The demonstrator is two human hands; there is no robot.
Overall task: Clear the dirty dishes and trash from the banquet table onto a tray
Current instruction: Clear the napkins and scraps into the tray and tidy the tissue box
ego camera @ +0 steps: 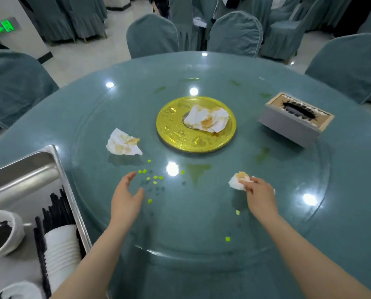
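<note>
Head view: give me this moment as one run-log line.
right hand: grips stained napkin | left hand: open near green bits | two napkins remain, one on gold plate | tray: holds dishes

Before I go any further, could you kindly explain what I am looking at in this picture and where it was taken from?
There is no machine here: a person is clearing a banquet table, and the single picture comes from a wide-angle camera worn on their head, looking forward and down at their bare hands. The right hand has a grip on a crumpled, stained white napkin. The left hand is open, holding nothing, near small green food bits scattered on the round glossy teal table. Farther off lie a second stained crumpled napkin, a round gold plate with a third stained napkin on it, and a grey tissue box. At the left sits a metal tray already holding black chopsticks, stacked white cups and white bowls.
</note>
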